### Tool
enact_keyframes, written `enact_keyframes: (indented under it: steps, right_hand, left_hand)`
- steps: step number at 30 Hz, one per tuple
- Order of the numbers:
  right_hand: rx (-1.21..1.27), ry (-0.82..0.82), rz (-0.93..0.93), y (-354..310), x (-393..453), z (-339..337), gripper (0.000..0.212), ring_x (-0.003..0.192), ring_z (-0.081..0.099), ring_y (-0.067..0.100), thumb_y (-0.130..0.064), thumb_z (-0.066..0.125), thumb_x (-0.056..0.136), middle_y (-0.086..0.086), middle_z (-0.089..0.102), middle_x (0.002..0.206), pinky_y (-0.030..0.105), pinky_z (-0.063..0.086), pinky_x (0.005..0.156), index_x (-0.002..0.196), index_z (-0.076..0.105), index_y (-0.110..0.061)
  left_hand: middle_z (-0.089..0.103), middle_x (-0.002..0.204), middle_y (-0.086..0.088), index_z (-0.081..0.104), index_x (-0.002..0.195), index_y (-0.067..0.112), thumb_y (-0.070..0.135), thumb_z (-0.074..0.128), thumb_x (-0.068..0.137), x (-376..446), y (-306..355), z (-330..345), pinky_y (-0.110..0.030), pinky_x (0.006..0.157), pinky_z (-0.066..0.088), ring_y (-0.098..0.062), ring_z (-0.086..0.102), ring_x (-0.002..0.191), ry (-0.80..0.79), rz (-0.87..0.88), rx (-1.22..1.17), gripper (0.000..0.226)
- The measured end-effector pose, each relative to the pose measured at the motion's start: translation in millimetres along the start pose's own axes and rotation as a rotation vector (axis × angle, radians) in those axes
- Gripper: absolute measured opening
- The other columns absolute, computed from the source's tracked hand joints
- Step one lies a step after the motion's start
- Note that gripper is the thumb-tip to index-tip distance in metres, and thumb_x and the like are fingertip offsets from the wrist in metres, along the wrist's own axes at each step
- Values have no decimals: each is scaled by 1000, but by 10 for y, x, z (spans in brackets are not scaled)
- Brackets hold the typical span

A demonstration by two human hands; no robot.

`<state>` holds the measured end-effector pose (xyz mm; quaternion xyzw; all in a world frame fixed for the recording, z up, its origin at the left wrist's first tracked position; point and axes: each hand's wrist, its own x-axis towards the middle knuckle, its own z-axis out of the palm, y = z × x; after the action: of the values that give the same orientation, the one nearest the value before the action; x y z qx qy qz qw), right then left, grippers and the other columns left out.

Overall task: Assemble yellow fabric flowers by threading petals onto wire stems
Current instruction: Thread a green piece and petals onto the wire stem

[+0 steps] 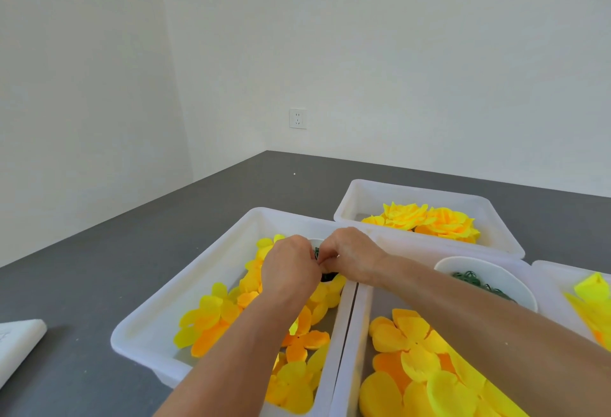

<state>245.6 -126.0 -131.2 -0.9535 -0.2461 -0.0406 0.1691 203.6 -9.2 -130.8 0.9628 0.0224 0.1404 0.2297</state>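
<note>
Nearest, two white plastic bins sit side by side on the dark grey table [99, 267], their long walls touching. The right bin [352, 334] holds large yellow and orange petal pieces [406, 347] and, at its far end, a white bowl [515, 279] with dark green bits in it; whether those are wire stems is hard to tell. The left bin [148, 320] holds smaller yellow petals [208, 317] scattered along its floor.

Over the far end of the left bin both hands meet. The left hand [291, 271] and the right hand [353, 256] have their fingers curled in towards each other, pinching something small and dark green [316, 253] between them. It is mostly hidden behind the knuckles, so what each hand has hold of I cannot tell for certain. A second white bowl [315, 242] shows just behind the hands, nearly covered by them.

At the right edge a third bin [545, 271] is cut off, with bright yellow fabric [591, 291] inside. Further back stands a fourth bin [363, 198] holding two finished yellow flowers [429, 221], side by side.

At the left edge lies a white folded thing [20, 344], partly out of view. The table runs into a corner of plain white walls, and a white wall socket [297, 118] sits low on the far wall.
</note>
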Motion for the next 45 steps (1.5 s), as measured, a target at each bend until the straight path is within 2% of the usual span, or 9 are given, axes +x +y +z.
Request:
enact_keyframes:
  steps: [8,12,15,19,27,31,35,41,45]
  right_hand:
    - [312,203,94,-17,-40,-99,13,89,63,20,-5,60,86,9,71,89,32,49,85,89,73,-2]
    - [448,258,142,-36,-129,-216,17,79,64,14,-1,55,89,13,72,89,10,46,66,97,70,0]
    - [513,288,162,-62,-240,-348,16,72,65,16,0,55,89,17,71,87,5,44,57,97,69,1]
    - [628,302,205,-97,-483,-557,8,61,67,17,-1,59,87,14,68,77,15,48,51,93,62,-6]
    - [766,342,186,-91,-1037,-816,19,61,67,11,9,63,81,5,67,69,21,53,60,82,68,-9]
    - [784,418,219,-109,-1322,-867,27,57,65,11,14,67,73,4,66,65,21,52,58,78,62,-12]
    - [638,437,207,-171,-1560,-989,33,58,61,1,14,70,69,-2,64,63,17,50,63,73,62,-17]
    - [573,503,187,-325,-1839,-1107,25,56,61,5,7,72,73,-1,64,60,20,51,60,71,64,-17]
    - [759,553,194,-456,-2029,-1133,15,56,63,8,5,68,79,4,66,63,21,53,59,75,66,-9]
  left_hand:
    - [68,91,-7,67,91,10,7,49,88,44,-45,-4,-27,66,47,-21,59,80,124,-31,-134,18]
    - [69,94,-6,69,96,11,9,51,90,44,-31,-15,-30,73,48,-22,61,86,222,23,-262,19]
    - [71,94,-2,70,101,11,15,57,91,28,11,-28,-24,72,46,-16,60,80,267,143,-412,17]
    - [70,94,2,71,104,13,15,63,88,2,87,-88,-6,62,40,-4,56,70,201,286,-557,18]
    - [69,70,6,74,86,18,13,67,84,-300,516,-284,-23,59,49,-11,61,58,28,421,-695,9]
    - [63,54,7,69,65,23,12,68,83,-461,615,-296,-14,49,43,-3,53,46,-106,333,-828,20]
    - [62,55,12,70,72,25,7,69,81,-648,747,-399,-14,50,44,-3,53,46,-182,367,-889,21]
    - [62,58,15,66,69,28,2,67,80,-878,845,-557,-16,55,43,-11,54,55,-55,509,-819,28]
    - [62,55,11,67,73,20,0,66,81,-1022,879,-645,-19,54,46,-6,54,49,-132,486,-1007,22]
